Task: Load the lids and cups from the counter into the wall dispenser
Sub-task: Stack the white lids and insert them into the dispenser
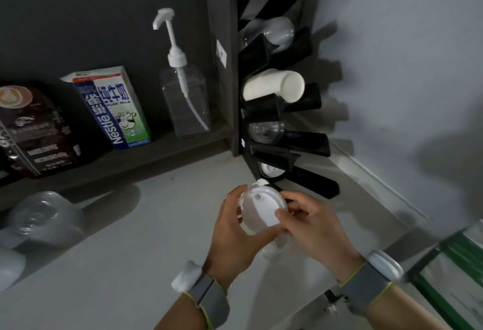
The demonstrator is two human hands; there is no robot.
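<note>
You hold a stack of white lids (261, 209) clamped between both hands, left hand (235, 228) cupping its side, right hand (311, 225) pinching the rim, just below the wall dispenser (287, 131). Keep the stack square and feed it straight into the lowest slot (271, 170)

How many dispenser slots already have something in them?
4: clear domed lids near the top, white cups below, a clear dome, then white lids lowest. The top slots look empty; more may be hidden.
</note>
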